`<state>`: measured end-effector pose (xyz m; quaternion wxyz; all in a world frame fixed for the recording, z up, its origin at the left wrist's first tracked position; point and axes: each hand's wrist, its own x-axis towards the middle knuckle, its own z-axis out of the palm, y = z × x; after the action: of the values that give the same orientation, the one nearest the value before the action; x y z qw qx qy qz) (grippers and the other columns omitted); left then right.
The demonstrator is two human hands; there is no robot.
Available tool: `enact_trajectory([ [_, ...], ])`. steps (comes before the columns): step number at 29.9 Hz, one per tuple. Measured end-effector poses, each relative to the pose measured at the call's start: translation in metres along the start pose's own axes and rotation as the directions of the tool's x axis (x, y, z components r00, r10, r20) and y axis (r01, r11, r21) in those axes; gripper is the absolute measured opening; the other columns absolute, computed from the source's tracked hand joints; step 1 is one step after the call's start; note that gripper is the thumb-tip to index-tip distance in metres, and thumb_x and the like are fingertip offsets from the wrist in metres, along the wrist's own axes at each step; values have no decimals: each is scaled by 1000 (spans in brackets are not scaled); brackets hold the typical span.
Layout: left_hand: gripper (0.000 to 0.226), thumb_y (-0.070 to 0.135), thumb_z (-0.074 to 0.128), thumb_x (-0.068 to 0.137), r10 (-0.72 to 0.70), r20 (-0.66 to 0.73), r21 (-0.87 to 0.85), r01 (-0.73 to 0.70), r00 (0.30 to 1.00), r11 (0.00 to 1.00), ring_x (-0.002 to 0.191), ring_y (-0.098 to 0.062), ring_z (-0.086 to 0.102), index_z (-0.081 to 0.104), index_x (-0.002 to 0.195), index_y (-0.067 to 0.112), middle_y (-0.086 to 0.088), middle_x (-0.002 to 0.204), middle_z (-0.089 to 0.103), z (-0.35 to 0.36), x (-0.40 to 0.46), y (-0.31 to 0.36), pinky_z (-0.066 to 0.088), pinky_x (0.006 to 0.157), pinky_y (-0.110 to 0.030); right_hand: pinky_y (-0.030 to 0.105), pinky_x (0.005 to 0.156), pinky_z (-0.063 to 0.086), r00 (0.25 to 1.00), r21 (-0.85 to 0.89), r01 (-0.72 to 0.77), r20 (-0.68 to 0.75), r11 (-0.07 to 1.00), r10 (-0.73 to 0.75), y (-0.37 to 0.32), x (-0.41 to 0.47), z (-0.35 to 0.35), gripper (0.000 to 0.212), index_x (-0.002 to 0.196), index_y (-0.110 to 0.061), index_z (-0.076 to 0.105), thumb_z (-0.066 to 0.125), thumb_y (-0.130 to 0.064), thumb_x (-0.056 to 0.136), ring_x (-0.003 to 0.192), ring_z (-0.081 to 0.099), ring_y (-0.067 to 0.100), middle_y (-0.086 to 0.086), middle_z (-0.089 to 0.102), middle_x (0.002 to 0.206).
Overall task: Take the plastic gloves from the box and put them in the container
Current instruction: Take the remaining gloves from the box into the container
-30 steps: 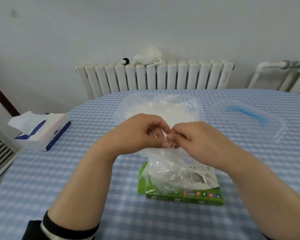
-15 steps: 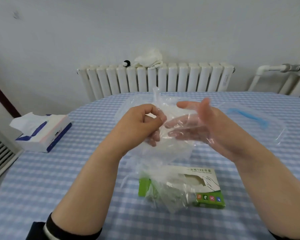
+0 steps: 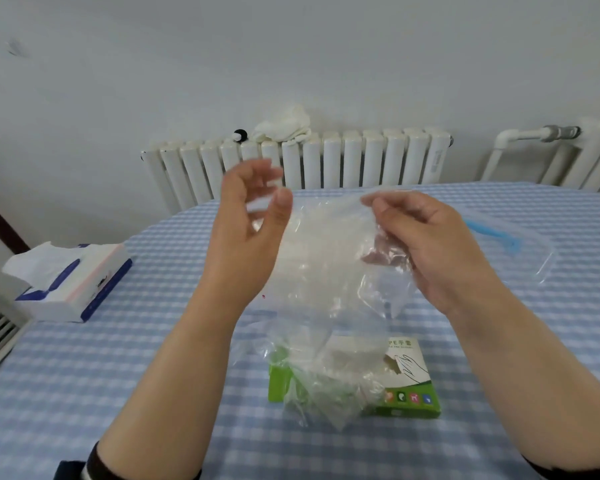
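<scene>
Both hands have lifted apart: left hand [image 3: 246, 230] now empty and loose, right hand [image 3: 426, 244] pinching a plastic glove [image 3: 326, 258] toward the container at twelve o'clock.

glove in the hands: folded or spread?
Spread. The glove hangs as a wide clear sheet between the left hand and right hand, above the box.

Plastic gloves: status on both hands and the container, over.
Right hand grip pinching a plastic glove above the table; left hand open, beside it. More gloves trailing from the green box. Container behind, mostly hidden; nothing seen blocking it.
</scene>
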<state>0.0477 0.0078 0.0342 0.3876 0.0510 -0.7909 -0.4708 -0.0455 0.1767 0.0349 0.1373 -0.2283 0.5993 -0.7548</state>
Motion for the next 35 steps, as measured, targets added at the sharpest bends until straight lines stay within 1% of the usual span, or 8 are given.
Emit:
enact_trajectory([
  [2,50,50,54,92,178,154,151,-201,972,968,125,2,45,43,135,26,14,135,50,9,7,14,37,103,-17,33,58,57,992,-112,56,122,992,-43,-2,-3,0,17,100,-20,71,64,-8,89,49,49,15,4,50,57],
  [4,60,55,60,87,105,445,320,-267,889,909,122,4,44,43,140,31,17,136,49,24,19,26,33,101,-14,30,59,57,974,-240,134,211,962,-83,-3,-6,0,36,110,-24,65,63,3,86,52,53,16,3,52,59],
  [10,28,31,70,88,-80,645,311,-165,760,936,65,12,56,64,115,25,16,89,62,40,60,33,43,63,-12,34,74,57,949,-555,315,172,770,-265,3,-3,-7,57,125,-43,39,71,-18,84,71,63,10,-11,55,78],
  [16,10,23,63,94,-186,367,252,95,912,963,38,3,44,68,86,18,6,83,61,33,81,7,37,39,-15,27,60,58,986,-498,159,31,852,-166,5,10,-18,77,142,-43,26,67,-8,88,57,66,18,5,63,93],
  [20,15,20,57,95,-317,168,407,227,934,885,50,-11,45,64,88,9,4,69,53,18,98,-36,37,43,-18,19,56,54,985,-547,82,-80,833,-150,13,19,-28,71,143,-38,26,67,-14,90,57,62,6,-6,63,94],
  [23,17,17,48,96,-355,82,555,253,931,792,62,-20,49,60,93,5,-10,89,63,8,104,-68,45,55,-30,32,65,59,985,-566,72,-87,821,-146,16,21,-30,67,142,-37,28,67,-19,90,63,65,6,-12,63,94],
  [30,15,16,52,95,-248,141,805,34,958,593,74,-21,53,41,106,15,-7,93,58,11,94,-83,40,60,-31,41,78,57,979,-618,115,-63,778,-195,16,20,-27,58,138,-36,32,65,-28,91,67,64,5,-16,64,91],
  [35,14,16,57,94,-113,267,912,-213,957,351,103,-26,47,61,107,20,-6,113,50,17,89,-81,38,80,-32,42,80,56,979,-636,130,-39,760,-200,15,18,-26,53,136,-36,35,63,-31,91,72,64,10,-16,64,94],
])
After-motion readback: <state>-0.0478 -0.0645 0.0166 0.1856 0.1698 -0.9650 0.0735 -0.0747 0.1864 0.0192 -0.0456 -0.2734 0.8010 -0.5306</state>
